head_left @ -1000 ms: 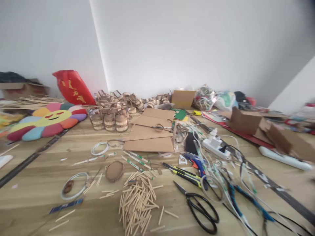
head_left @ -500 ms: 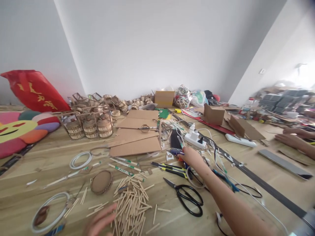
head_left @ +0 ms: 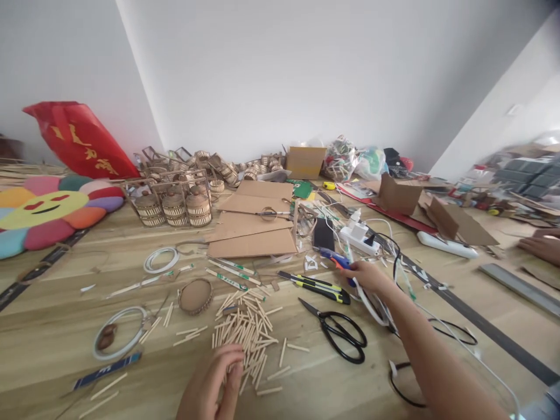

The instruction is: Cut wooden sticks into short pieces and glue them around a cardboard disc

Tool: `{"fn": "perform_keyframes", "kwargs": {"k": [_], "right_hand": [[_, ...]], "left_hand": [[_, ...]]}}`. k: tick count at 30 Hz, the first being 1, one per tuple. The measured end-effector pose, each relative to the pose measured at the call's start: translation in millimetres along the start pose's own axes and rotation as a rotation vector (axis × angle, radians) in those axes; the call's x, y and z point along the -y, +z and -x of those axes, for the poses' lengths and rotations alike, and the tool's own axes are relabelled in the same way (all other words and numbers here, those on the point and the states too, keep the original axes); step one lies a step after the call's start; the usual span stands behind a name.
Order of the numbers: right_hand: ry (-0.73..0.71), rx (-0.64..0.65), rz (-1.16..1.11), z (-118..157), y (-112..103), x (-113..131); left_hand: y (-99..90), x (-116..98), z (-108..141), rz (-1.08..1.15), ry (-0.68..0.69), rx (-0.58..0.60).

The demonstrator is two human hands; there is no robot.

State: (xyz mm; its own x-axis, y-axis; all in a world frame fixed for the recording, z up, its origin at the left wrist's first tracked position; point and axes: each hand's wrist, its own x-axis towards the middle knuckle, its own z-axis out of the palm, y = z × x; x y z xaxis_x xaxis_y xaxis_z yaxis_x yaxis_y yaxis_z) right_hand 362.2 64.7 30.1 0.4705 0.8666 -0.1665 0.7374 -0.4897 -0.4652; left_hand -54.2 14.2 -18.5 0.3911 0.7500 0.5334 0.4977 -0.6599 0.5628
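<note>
My right hand point(head_left: 367, 276) is wrapped round a blue and orange glue gun point(head_left: 336, 258), beside the white power strip point(head_left: 359, 238). My left hand point(head_left: 221, 379) is at the near edge of a pile of short wooden sticks point(head_left: 251, 326); its fingers are curled, and whether they hold a stick is hidden. Black scissors point(head_left: 339, 335) lie between my two hands, with yellow and black cutters point(head_left: 315, 286) just beyond them. A round cardboard piece with a rim point(head_left: 195, 296) rests left of the pile.
Cardboard sheets point(head_left: 254, 233) lie mid-table, with a black phone point(head_left: 323, 234) to their right. Small woven baskets point(head_left: 175, 207) stand at the back left near a flower cushion point(head_left: 52, 210). White coils point(head_left: 161, 260) lie at left. Another person's hand point(head_left: 542, 248) shows at the right edge.
My right hand has lifted the glue gun and holds it now. My left hand has moved further into view at the stick pile, its fingers more curled. The camera view has shifted.
</note>
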Motion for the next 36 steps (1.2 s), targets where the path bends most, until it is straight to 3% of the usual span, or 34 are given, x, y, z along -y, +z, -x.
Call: {"fn": "perform_keyframes", "kwargs": {"k": [7, 10, 14, 17, 19, 22, 24, 27, 29, 33, 36], "right_hand": [[-0.104, -0.019, -0.394, 31, -24, -7], [-0.145, 0.003, -0.486, 46, -31, -2], [-0.227, -0.171, -0.309, 54, -35, 7], [-0.197, -0.317, -0.178, 55, -33, 18], [-0.176, -0.239, -0.346, 54, -31, 26], [-0.152, 0.049, -0.680, 53, -29, 35], [-0.158, 0.045, -0.724, 51, -29, 40], [-0.243, -0.200, -0.654, 47, -29, 48], [-0.282, -0.263, -0.639, 45, -27, 56], [-0.257, -0.162, -0.514, 40, -21, 70], [-0.218, -0.124, -0.435, 37, -17, 74]], "left_hand": [[-2.4, -10, -5, -0.121, 0.058, 0.033], [-0.1, -13, -10, -0.196, 0.116, 0.115], [9.6, -14, -13, -0.339, 0.189, 0.273], [19.9, -15, -16, -0.419, 0.244, 0.429], [25.9, -15, -19, -0.454, 0.245, 0.509], [30.7, -14, -19, -0.483, 0.217, 0.585], [30.1, -12, -18, -0.487, 0.209, 0.602], [23.1, -11, -20, -0.448, 0.226, 0.601], [15.9, -10, -29, -0.416, 0.219, 0.571], [4.8, 2, -62, -0.475, 0.078, 0.476], [4.2, 21, -88, -0.547, -0.055, 0.562]]}}
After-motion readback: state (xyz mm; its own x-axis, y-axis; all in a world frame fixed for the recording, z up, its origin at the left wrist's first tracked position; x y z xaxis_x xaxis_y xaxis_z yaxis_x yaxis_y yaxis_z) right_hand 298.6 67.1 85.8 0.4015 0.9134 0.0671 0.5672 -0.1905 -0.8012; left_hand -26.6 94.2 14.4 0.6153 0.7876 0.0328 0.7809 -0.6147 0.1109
